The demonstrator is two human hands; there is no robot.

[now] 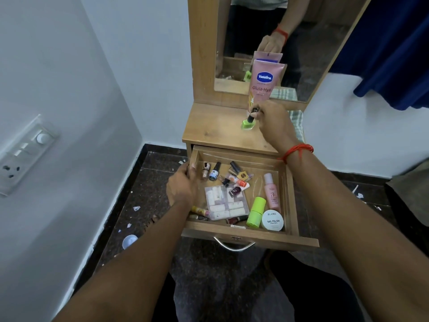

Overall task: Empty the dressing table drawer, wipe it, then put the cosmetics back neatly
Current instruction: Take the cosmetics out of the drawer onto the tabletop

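The wooden drawer (291, 196) is pulled out below the dressing table top (216, 129). My left hand (183, 187) grips the drawer's left wall. My right hand (275, 123) pinches the black cap of a green nail polish bottle (248, 125) that stands on the table top. A pink Vaseline tube (264, 84) stands upright behind it against the mirror (308, 49). Inside the drawer lie several small nail polish bottles (213, 171), a clear packet of white pads (224, 203), a pink bottle (271, 192), a green bottle (255, 212) and a white nail polish wipes jar (272, 220).
A checked cloth (298, 120) lies at the table top's right back corner. White walls meet at the left, with a switch panel (25, 152). The dark floor holds paper scraps and a pale blue lid (129, 241). A blue curtain (394, 49) hangs at the right.
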